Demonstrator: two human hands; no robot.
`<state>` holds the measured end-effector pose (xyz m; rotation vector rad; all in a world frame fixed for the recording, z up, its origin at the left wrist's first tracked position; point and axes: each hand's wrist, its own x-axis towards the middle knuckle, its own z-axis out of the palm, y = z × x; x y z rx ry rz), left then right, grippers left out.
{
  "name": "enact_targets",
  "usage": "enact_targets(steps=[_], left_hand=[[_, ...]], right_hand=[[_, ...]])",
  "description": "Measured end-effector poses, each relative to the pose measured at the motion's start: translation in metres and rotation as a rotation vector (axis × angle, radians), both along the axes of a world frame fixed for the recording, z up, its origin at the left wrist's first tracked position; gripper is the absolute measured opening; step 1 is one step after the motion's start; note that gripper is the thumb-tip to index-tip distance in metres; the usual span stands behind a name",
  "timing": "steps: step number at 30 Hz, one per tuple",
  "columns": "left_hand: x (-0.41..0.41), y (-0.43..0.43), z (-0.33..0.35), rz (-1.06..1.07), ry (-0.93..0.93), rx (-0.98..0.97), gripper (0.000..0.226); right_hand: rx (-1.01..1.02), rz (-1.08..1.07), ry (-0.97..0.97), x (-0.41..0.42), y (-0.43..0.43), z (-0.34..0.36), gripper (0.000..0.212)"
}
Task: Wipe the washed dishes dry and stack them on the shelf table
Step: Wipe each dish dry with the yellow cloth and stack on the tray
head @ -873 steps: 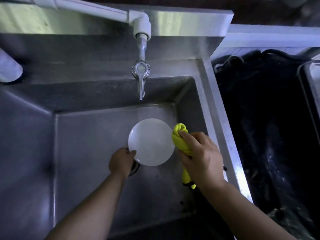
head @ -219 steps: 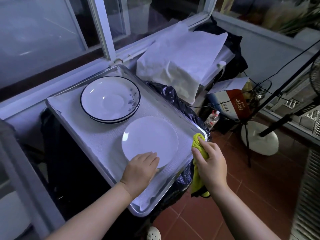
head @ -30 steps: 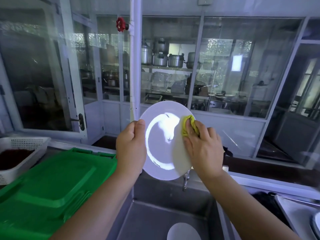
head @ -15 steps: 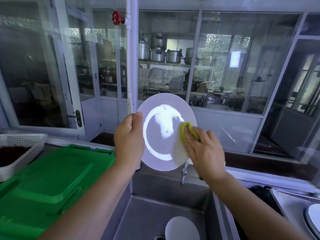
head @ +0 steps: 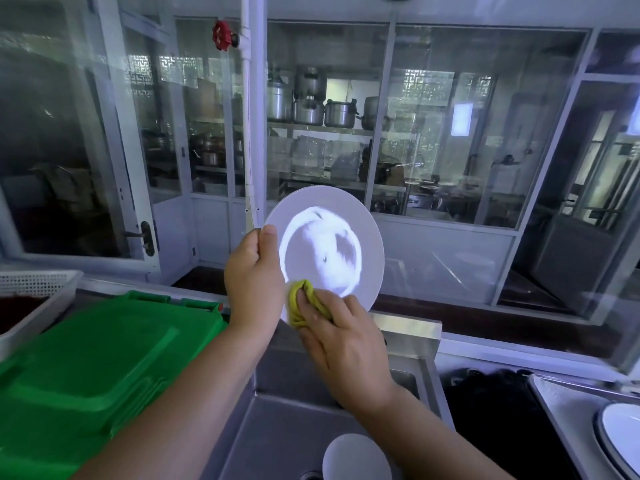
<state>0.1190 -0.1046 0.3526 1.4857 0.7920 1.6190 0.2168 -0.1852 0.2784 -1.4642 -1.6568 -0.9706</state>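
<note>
A round white plate [head: 332, 251] stands upright in the air above the steel sink [head: 277, 434]. My left hand [head: 254, 282] grips its left rim, thumb on the front face. My right hand [head: 343, 344] presses a bunched yellow cloth [head: 299, 303] against the plate's lower left part, fingers curled over the cloth. Another white plate [head: 356, 459] lies in the sink basin below. At the right edge, a dark-rimmed plate [head: 623, 434] rests on the metal tray [head: 554, 396] of the shelf table.
A green plastic lid [head: 90, 368] covers the counter on the left, with a white perforated basket [head: 38, 289] behind it. A white pipe with a red valve [head: 223, 34] rises behind the plate. A black bag [head: 491, 410] lies between sink and tray. Glass partitions stand ahead.
My right hand has slid the yellow cloth from the plate's right side down to its lower left. My left hand keeps its grip on the rim.
</note>
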Motion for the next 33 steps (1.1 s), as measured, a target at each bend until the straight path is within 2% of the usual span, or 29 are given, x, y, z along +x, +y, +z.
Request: enact_targets(steps=[3, 6, 11, 15, 19, 21, 23, 25, 28, 30, 33], left_hand=[[-0.004, 0.002, -0.001, 0.0, 0.048, 0.039, 0.044], [-0.009, 0.0, -0.002, -0.028, 0.099, 0.059, 0.044], [-0.003, -0.009, -0.012, -0.087, 0.167, 0.064, 0.046], [0.01, -0.022, -0.019, -0.061, 0.253, 0.144, 0.045], [0.011, -0.024, -0.019, -0.044, 0.236, 0.192, 0.046], [0.008, -0.024, -0.019, -0.028, 0.209, 0.187, 0.047], [0.003, -0.025, -0.018, -0.024, 0.145, 0.171, 0.044], [-0.001, -0.026, -0.016, -0.017, 0.096, 0.18, 0.042], [-0.004, -0.027, -0.017, 0.015, 0.038, 0.216, 0.038], [-0.004, -0.029, -0.021, 0.01, -0.012, 0.205, 0.037], [-0.001, -0.033, -0.032, -0.051, -0.031, 0.155, 0.033]], right_hand=[[-0.032, -0.037, -0.048, 0.029, -0.007, -0.007, 0.033], [-0.044, -0.178, -0.006, 0.065, -0.013, -0.006, 0.035], [0.011, -0.391, 0.03, 0.084, -0.006, 0.031, 0.047], [0.137, -0.27, 0.064, 0.047, 0.015, 0.053, 0.051], [0.204, -0.083, 0.127, 0.024, 0.025, 0.065, 0.052], [0.205, -0.12, 0.157, 0.028, 0.027, 0.07, 0.052], [0.197, -0.279, 0.266, 0.038, 0.027, 0.071, 0.054], [0.148, -0.324, 0.466, 0.045, 0.021, 0.067, 0.053], [0.037, -0.071, 0.952, 0.049, 0.009, 0.056, 0.048], [0.039, 0.128, 1.206, 0.047, 0.003, 0.052, 0.047], [0.069, 0.214, 1.336, 0.051, -0.003, 0.056, 0.044]])
